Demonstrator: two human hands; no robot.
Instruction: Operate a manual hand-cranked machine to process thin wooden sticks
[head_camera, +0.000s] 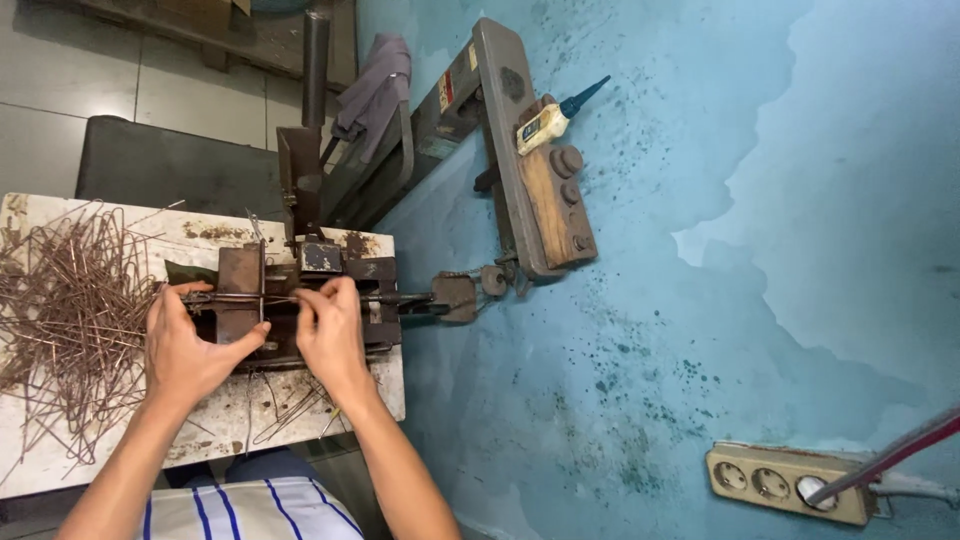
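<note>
Both your left hand (190, 345) and right hand (328, 335) pinch one thin brown wire (240, 297) across the rusty metal bending jig (300, 300); a big pile of bent wires (70, 310) lies left of it.

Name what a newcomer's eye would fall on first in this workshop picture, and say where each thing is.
First, the two hands at lower left: the left hand and right hand pinch a thin wire across a rusty metal jig. Left of them lies a tangled pile of bent wires on the white bench. The stained blue wall fills the right side.
</note>
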